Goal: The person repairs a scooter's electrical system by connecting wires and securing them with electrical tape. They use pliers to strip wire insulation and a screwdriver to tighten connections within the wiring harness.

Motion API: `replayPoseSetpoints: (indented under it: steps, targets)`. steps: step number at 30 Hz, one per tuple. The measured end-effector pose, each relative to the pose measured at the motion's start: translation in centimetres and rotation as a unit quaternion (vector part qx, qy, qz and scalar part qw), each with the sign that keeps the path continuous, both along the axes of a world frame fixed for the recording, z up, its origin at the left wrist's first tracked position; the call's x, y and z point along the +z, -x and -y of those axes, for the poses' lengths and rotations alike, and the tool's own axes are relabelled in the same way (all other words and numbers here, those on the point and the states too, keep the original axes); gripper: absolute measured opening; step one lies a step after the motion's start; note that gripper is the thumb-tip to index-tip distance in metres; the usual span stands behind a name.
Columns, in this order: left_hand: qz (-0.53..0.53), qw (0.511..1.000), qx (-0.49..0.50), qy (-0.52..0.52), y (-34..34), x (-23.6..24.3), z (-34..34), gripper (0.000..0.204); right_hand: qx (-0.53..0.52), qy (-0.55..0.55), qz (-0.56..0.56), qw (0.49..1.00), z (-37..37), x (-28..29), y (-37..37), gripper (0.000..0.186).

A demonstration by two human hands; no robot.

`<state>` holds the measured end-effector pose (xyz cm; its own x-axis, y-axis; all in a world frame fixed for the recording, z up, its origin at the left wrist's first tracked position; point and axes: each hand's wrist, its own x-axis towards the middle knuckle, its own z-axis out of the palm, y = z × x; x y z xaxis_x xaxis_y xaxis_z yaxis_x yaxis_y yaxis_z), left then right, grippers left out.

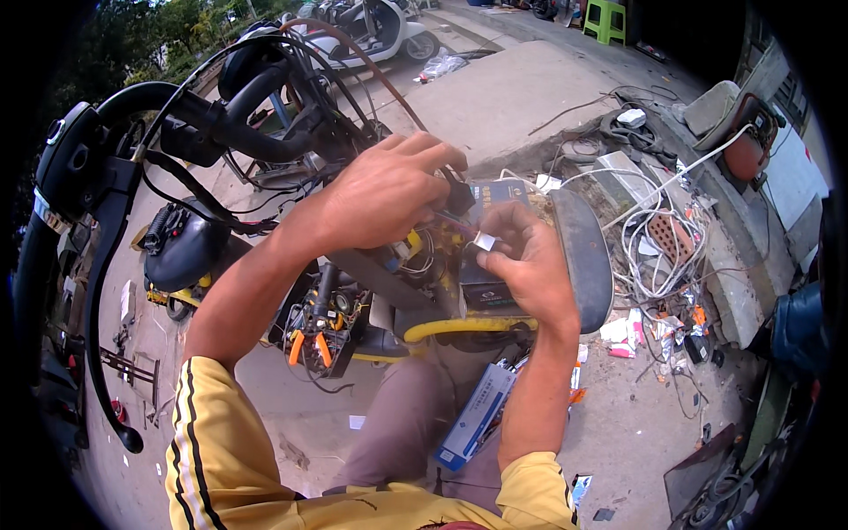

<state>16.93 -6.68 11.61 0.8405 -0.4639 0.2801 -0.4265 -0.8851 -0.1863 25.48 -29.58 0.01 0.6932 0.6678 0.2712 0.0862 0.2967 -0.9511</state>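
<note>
Both my hands work close together over the stripped yellow frame (pixel 468 325) of an electric scooter. My left hand (pixel 384 190) is closed, its fingertips at a small black part (pixel 458 196). Thin wires run between the two hands. My right hand (pixel 530 265) pinches a small white piece (pixel 484 240) between thumb and fingers, with something dark just beneath it. Behind the hands sits a dark printed box-shaped block (pixel 502 193), partly covered by my right hand. Below my left forearm, orange-handled pliers (pixel 311 348) rest among bundled wiring and electrical parts.
Handlebars with a black brake lever (pixel 102 291) rise at the left. A dark seat (pixel 583 256) stands right of my right hand. A blue and white carton (pixel 477 415) lies near my legs. Tangled white cable (pixel 658 252), a brick (pixel 671 237) and litter cover the ground at right.
</note>
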Motion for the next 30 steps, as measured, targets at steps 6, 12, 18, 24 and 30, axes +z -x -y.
replayPoseSetpoints:
  steps: [6, 12, 18, 24, 30]
  targets:
    - [-0.022, 1.0, -0.003, -0.001, -0.1, 0.0, -0.2, 0.017, 0.051, 0.032, 0.004, 0.998, 1.0, 1.5, 0.8, 0.06]
    - [-0.055, 0.998, -0.012, 0.012, -0.5, 0.2, -0.5, 0.014, 0.047, 0.062, 0.032, 0.996, 0.1, 0.9, 0.8, 0.048]
    - [-0.07, 0.996, 0.008, 0.048, -0.6, 0.1, -0.4, 0.014, -0.039, 0.092, 0.147, 0.984, -0.6, 0.2, 0.3, 0.037]
    - [-0.017, 0.996, 0.017, 0.084, -0.4, -0.3, -0.5, 0.018, -0.048, -0.054, -0.06, 0.996, -1.8, 1.1, 1.4, 0.032]
    - [-0.026, 0.995, 0.041, 0.087, 0.0, 0.1, -0.2, 0.02, -0.04, -0.098, -0.101, 0.989, -2.2, 1.0, 1.1, 0.027]
